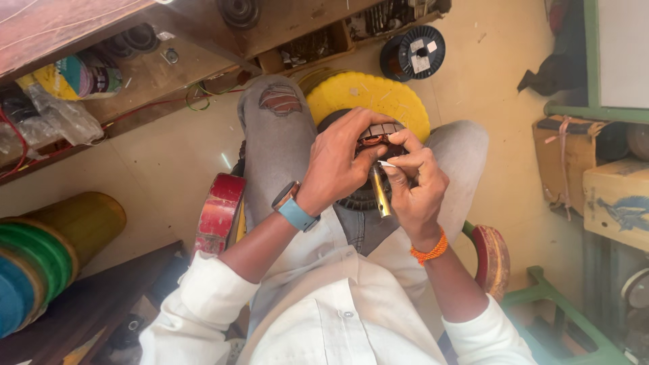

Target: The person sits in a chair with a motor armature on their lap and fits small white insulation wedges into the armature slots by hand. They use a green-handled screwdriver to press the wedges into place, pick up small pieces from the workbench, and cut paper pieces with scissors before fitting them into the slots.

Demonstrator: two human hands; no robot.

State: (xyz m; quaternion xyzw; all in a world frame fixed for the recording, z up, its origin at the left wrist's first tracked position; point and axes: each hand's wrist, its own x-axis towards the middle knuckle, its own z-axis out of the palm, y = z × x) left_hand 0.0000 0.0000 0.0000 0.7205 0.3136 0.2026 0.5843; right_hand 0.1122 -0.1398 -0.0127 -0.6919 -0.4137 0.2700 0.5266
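Note:
A round motor stator (376,133) with copper windings and a dark toothed rim rests on my lap, above a yellow plastic stool (368,94). My left hand (338,162), with a blue watch on its wrist, curls over the stator's top and grips it. My right hand (414,182), with an orange thread band at the wrist, holds a brass-coloured rod (380,192) that points down, and its fingertips pinch a small white slip (387,163) at the stator's windings.
A black wire spool (414,53) lies on the floor ahead. Wooden shelves (169,61) with clutter run along the top left. Yellow, green and blue rolls (47,250) lie at left. Wooden boxes (595,176) and a green metal frame (561,311) stand at right.

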